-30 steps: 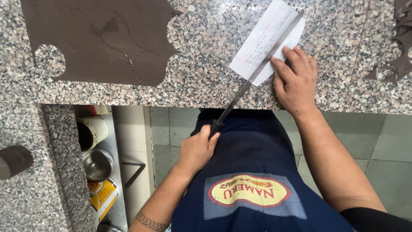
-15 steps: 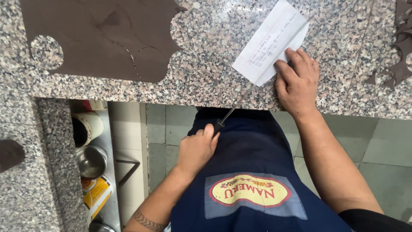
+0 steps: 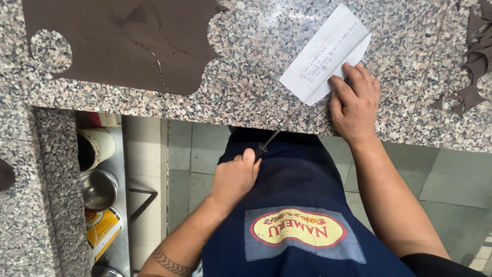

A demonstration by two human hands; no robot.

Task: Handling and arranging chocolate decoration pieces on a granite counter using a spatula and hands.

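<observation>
A folded white lined paper [image 3: 328,51] lies on the speckled granite counter [image 3: 246,61] near its front edge. My right hand [image 3: 354,102] presses flat on the paper's lower right corner. My left hand [image 3: 237,177] is below the counter edge in front of my blue apron, closed on the black handle of a thin knife [image 3: 281,128]. The blade slants up to the right and its tip goes in under the paper's lower fold.
A flat brown sheet [image 3: 118,41] with round cut-outs lies on the counter at the left. Brown scraps [image 3: 469,66] sit at the right edge. A shelf below left holds a metal bowl [image 3: 97,189] and containers. Green floor tiles show below.
The knife blade has drawn back out of the paper toward me, so less of it lies under the sheet. My right hand stays pressed on the paper.
</observation>
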